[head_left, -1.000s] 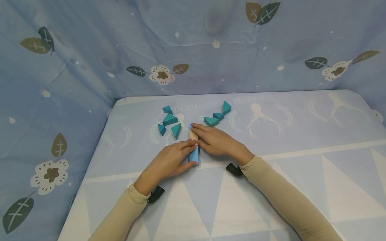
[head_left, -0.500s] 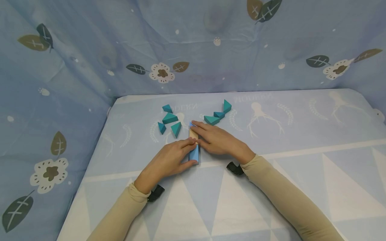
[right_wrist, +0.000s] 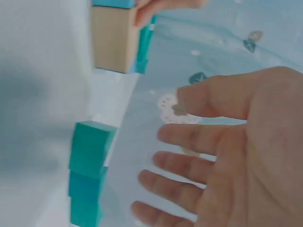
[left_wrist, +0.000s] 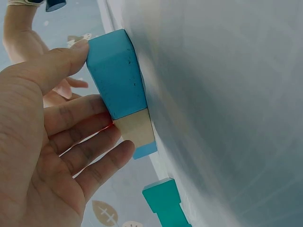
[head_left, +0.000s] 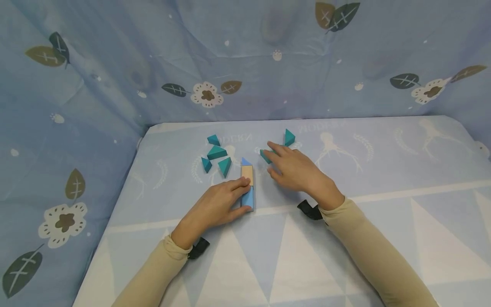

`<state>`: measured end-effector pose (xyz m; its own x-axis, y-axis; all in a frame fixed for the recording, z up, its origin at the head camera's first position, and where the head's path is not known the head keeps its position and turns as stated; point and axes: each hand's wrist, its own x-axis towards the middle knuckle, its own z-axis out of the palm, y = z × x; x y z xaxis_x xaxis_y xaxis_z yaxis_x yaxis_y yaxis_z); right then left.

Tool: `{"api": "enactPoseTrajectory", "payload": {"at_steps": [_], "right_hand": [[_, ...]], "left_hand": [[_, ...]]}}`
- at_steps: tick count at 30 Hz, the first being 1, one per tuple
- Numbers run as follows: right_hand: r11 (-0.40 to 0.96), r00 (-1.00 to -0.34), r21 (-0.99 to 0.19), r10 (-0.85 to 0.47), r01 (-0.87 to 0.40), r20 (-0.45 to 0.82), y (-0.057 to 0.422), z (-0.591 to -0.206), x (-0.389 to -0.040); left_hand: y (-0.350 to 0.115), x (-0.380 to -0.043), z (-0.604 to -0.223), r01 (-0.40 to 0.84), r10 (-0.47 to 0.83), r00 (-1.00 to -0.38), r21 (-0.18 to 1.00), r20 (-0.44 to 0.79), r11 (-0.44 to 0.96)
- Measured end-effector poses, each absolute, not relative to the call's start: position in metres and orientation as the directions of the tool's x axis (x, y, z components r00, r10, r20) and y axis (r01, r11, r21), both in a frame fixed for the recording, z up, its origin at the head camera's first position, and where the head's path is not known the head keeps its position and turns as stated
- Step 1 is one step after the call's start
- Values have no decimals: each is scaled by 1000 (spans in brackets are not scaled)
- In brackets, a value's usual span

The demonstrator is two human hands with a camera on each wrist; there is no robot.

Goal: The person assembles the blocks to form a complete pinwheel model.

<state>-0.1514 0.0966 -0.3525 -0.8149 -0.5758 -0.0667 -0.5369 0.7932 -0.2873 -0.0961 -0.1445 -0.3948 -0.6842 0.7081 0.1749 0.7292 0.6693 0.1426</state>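
Observation:
A short row of blocks lies in the middle of the table in the head view: a blue block (head_left: 248,198) nearest, a plain wooden block (head_left: 247,174) behind it, and a small blue triangular piece (head_left: 246,162) at the far end. My left hand (head_left: 215,202) holds the near blue block, thumb at its near end and fingers along its side and over the wooden block's edge. My right hand (head_left: 297,170) is off the row with spread fingers, over a teal triangular block (head_left: 265,156) that it partly covers. It holds nothing in the right wrist view.
Several teal triangular blocks (head_left: 217,152) lie left of the row's far end. Another teal block (head_left: 289,137) lies behind my right hand. Patterned cloth covers the table (head_left: 383,238), and a blue leaf-print curtain (head_left: 261,76) stands along its back and left sides.
My right hand has left the far end of the row and moved right and back to the teal blocks, baring the wooden block and blue triangular piece. My left hand has stayed put.

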Motion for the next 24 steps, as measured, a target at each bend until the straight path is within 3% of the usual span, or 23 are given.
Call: {"api": "enactPoseTrajectory", "payload": {"at_steps": [9, 24], "right_hand": [[827, -823, -271, -543, -492, -166, 97, -354, -153], [841, -821, -272, -528, -468, -218, 97, -366, -160]], "left_hand": [[-146, -95, -395, 722, 702, -692, 137, 170, 678], [-145, -97, -396, 723, 704, -691, 155, 165, 673]]}}
